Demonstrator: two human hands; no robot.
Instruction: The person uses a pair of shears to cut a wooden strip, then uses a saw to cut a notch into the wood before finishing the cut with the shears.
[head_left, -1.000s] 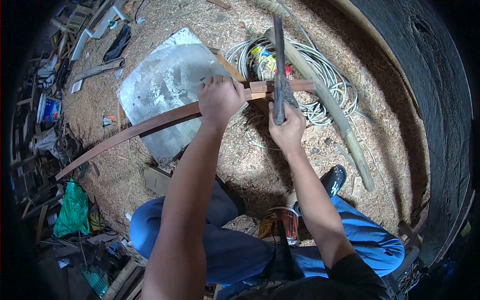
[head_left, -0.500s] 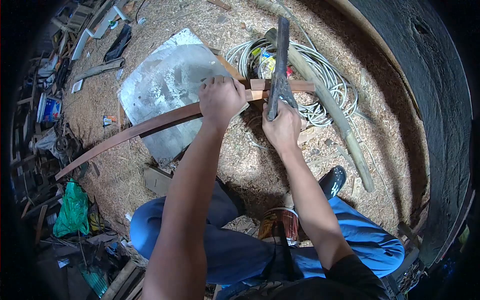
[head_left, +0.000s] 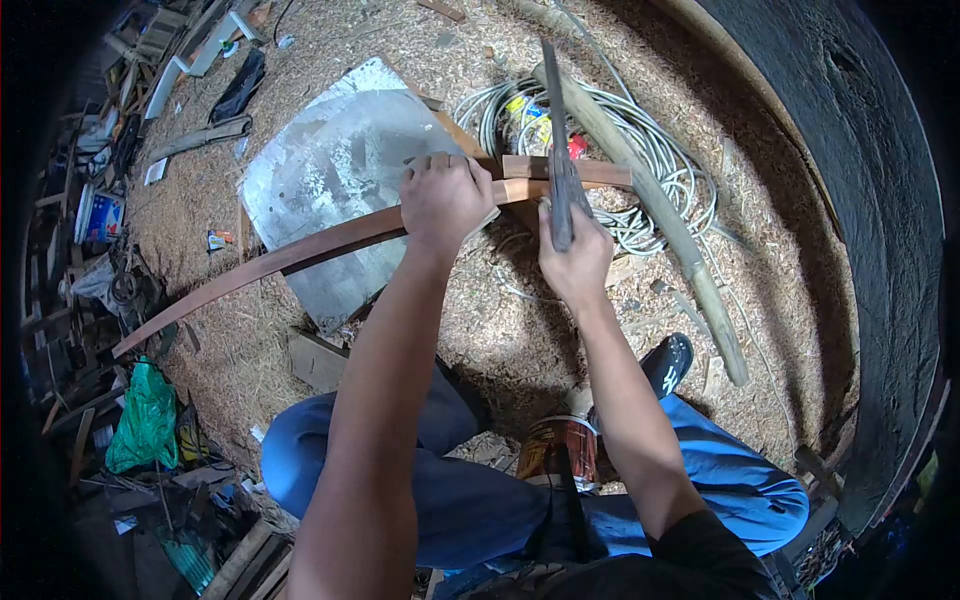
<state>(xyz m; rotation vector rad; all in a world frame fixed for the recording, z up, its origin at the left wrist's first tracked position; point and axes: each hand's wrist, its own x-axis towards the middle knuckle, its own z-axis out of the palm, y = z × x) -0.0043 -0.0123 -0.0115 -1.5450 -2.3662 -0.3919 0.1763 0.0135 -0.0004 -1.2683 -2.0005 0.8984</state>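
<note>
My left hand (head_left: 443, 198) grips a long curved brown wooden strip (head_left: 270, 261) near its right end, holding it level above the sawdust floor. My right hand (head_left: 576, 262) is closed around the handle of a long dark blade (head_left: 557, 130), a machete-like tool that points away from me. The blade crosses the strip's right end (head_left: 570, 172), where a short wooden piece lies against it. The strip's far left end reaches down toward the clutter at the left.
A grey metal sheet (head_left: 320, 170) lies on the sawdust under the strip. A coil of white cable (head_left: 660, 170) and a thick pale pole (head_left: 660, 215) lie beyond my hands. A dark curved wall (head_left: 860, 200) rises at right. Scrap wood and a green bag (head_left: 145, 420) crowd the left.
The blade tilted right half a second ago and now stands straighter again, shifted slightly left. My right hand moved a little with it. The left hand and strip stayed put.
</note>
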